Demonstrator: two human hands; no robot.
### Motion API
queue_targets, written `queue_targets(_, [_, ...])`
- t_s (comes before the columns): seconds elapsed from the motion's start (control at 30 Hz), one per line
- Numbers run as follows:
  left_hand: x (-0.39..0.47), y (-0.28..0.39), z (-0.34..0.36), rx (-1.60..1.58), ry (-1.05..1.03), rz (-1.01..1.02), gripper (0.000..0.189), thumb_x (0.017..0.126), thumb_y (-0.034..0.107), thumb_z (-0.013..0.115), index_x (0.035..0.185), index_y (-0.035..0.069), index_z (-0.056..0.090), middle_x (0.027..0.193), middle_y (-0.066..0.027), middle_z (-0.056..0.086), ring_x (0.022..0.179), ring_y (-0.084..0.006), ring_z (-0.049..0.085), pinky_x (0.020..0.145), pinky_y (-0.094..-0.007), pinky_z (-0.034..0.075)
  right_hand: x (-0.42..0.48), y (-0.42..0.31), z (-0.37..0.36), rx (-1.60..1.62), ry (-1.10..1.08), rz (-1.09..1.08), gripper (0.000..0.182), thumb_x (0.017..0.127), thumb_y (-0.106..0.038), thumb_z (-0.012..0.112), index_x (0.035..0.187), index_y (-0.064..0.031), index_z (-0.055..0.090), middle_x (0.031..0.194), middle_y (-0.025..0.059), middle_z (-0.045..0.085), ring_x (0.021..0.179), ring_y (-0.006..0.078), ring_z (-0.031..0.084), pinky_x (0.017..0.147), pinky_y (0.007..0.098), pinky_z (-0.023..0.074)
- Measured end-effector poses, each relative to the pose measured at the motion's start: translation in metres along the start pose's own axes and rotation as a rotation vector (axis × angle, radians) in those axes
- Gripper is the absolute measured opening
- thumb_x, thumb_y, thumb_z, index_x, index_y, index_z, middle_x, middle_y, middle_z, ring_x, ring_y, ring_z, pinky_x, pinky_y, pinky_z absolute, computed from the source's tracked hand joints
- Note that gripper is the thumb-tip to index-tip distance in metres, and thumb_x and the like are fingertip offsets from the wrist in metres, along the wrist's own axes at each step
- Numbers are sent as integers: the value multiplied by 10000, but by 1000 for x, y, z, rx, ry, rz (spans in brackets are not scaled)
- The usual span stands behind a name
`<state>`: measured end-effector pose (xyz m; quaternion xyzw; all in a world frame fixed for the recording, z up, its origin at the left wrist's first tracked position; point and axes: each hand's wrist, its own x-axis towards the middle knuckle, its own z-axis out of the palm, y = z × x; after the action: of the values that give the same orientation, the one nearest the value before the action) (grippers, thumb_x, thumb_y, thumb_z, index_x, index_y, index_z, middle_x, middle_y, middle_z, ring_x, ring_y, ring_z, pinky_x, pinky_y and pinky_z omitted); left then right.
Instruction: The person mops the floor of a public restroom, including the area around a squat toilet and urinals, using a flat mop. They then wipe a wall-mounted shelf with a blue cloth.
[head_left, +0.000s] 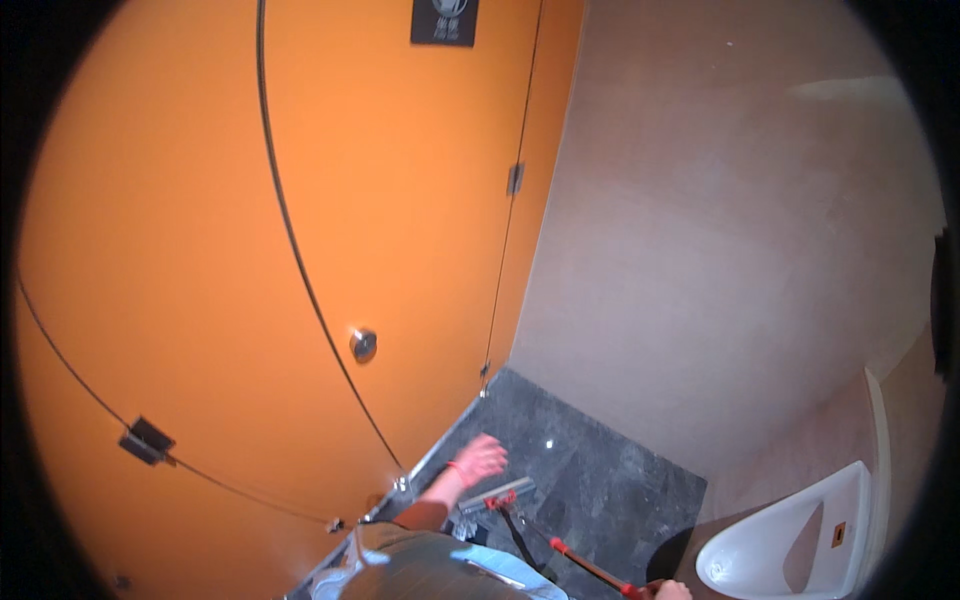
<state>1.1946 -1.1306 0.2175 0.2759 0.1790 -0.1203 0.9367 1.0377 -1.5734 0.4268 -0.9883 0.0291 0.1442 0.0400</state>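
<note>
My right hand (667, 590), partly cut off by the lower edge of the view, grips the red and dark pole (592, 568) of a floor mop. From there the pole slopes away to the wide, flat mop head (517, 489), which has red fittings and rests on the dark grey tiled floor (585, 480). My left hand (480, 459) hangs over the floor beside the mop head, apart from it and holding nothing. Its fingers are loosely bent and a little blurred. A red band (456, 471) circles that wrist.
Orange cubicle doors (405, 187) with a round metal knob (364, 345) and hinges stand on the left. A brownish wall (712, 225) rises ahead and right. At the lower right is a white urinal (780, 540). A dark sign (444, 21) bears writing.
</note>
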Motion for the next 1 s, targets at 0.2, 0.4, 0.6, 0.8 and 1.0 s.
queue_targets(0.2, [-80,180,1,-626,-213,679,587,711,481,577,1112,78,432,1188,-133,418,1098,-306,400,847,-475,385,25,-28,-52,-31,210,-41,274,747,-255,565,910,-37,600,734,129,608,648,298,564,609,404,450])
queue_targets(0.4, [-92,207,28,-522,-198,808,590,688,441,599,1066,9,460,1126,-110,444,1070,-268,406,848,-407,386,71,-13,-59,94,199,-20,207,695,-274,633,723,-70,659,680,159,602,727,299,587,683,372,463])
queue_targets(0.6, [-93,228,59,-369,-13,855,480,688,493,582,877,54,537,890,-44,539,900,-219,500,768,-393,404,96,1,-85,83,-70,-136,341,677,-347,664,862,-61,647,812,137,626,815,263,596,735,359,464])
queue_targets(0.8, [-78,226,57,-434,213,907,425,655,491,589,766,88,517,803,-17,513,762,-186,496,720,-398,398,88,36,-71,-43,-211,-212,262,670,-308,671,786,-74,661,776,138,620,799,271,592,691,351,469])
queue_targets(1.0, [-81,212,97,-439,325,972,404,668,463,577,836,104,499,811,-8,502,704,-189,483,674,-395,404,62,14,-107,-21,-122,-229,184,618,-216,687,756,-95,673,707,151,603,697,284,592,643,351,470])
